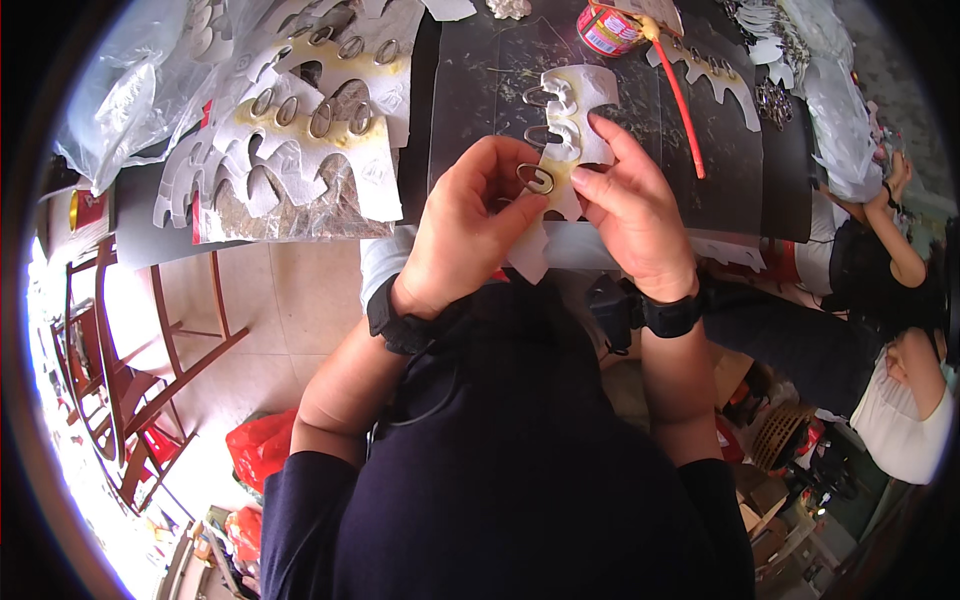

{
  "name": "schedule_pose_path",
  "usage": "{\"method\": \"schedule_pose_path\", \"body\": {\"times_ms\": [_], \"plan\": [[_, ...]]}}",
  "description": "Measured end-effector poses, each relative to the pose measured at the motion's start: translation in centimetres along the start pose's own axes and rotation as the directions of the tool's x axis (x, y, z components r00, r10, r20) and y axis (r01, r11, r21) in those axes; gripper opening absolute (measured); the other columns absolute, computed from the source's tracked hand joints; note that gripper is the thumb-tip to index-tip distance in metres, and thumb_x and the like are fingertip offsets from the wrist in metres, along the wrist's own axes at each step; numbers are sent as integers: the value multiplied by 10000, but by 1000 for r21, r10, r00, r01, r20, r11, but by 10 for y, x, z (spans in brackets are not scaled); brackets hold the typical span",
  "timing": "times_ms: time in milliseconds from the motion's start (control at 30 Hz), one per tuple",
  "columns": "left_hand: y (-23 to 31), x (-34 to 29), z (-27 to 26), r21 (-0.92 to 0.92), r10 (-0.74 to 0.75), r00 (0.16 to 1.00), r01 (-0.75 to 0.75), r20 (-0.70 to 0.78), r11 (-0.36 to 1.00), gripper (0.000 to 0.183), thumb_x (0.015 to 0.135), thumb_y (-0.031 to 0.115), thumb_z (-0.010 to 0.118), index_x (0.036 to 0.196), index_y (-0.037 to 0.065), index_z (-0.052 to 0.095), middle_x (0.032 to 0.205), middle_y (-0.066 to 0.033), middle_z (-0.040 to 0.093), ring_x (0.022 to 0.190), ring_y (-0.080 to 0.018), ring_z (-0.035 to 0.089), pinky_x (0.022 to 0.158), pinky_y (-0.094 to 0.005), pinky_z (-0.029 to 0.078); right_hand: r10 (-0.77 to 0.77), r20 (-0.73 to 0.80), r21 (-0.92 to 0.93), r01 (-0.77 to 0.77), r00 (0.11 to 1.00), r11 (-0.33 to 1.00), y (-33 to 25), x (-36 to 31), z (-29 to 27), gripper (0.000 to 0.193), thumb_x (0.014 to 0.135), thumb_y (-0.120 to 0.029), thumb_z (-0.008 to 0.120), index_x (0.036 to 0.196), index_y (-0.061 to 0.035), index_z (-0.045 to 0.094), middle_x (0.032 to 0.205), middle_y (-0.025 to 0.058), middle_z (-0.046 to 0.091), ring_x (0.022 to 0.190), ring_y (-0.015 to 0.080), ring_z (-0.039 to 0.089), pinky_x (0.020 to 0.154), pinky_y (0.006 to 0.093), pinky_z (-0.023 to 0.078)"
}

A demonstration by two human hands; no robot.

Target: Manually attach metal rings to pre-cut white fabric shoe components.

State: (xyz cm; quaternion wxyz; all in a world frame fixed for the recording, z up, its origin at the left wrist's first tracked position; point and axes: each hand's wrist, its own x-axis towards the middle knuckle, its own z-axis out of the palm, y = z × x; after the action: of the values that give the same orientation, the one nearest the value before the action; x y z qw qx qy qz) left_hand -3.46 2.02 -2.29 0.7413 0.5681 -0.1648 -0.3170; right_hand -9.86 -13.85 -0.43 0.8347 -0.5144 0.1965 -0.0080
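Note:
Between my hands is a white scalloped strip (590, 88) with yellowish glue-like stains, lying partly on the dark board. My left hand (465, 222) is closed, thumb and fingers pinching an oval metal ring (536, 178) against the strip's lower part. My right hand (636, 205) is closed on the strip's right edge, thumb in front and index finger stretched along it. Farther up the strip, two more metal rings, an upper ring (534, 95) and a lower ring (538, 135), sit at folded white tabs. The fingertips partly hide the lower end of the strip.
Stacked white scalloped strips with rings (290, 140) lie at left beside clear plastic bags (120, 110). A red-labelled tin (608, 30) and a red-handled brush (680, 105) are at the far side. More ringed strips (725, 85) lie right. Another person (880, 250) is at far right.

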Motion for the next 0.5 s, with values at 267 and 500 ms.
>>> {"method": "schedule_pose_path", "body": {"times_ms": [267,500], "plan": [[32,3,-19,640,117,949,-286,294,713,299,805,-10,607,1089,4,515,845,-70,622,771,-134,617,683,-259,488,-712,247,-907,416,657,69,-1,-21,7,697,714,-15,659,1351,-37,377,1290,192,431,1209,342,377,1007,439,302],[60,21,-27,653,237,886,-456,399,604,358,784,-18,638,1112,13,496,854,-95,651,759,-184,655,659,-287,511,-428,464,-813,565,775,140,-8,6,16,499,758,10,610,1237,-70,495,1049,74,620,1103,248,546,1053,445,225]]}}
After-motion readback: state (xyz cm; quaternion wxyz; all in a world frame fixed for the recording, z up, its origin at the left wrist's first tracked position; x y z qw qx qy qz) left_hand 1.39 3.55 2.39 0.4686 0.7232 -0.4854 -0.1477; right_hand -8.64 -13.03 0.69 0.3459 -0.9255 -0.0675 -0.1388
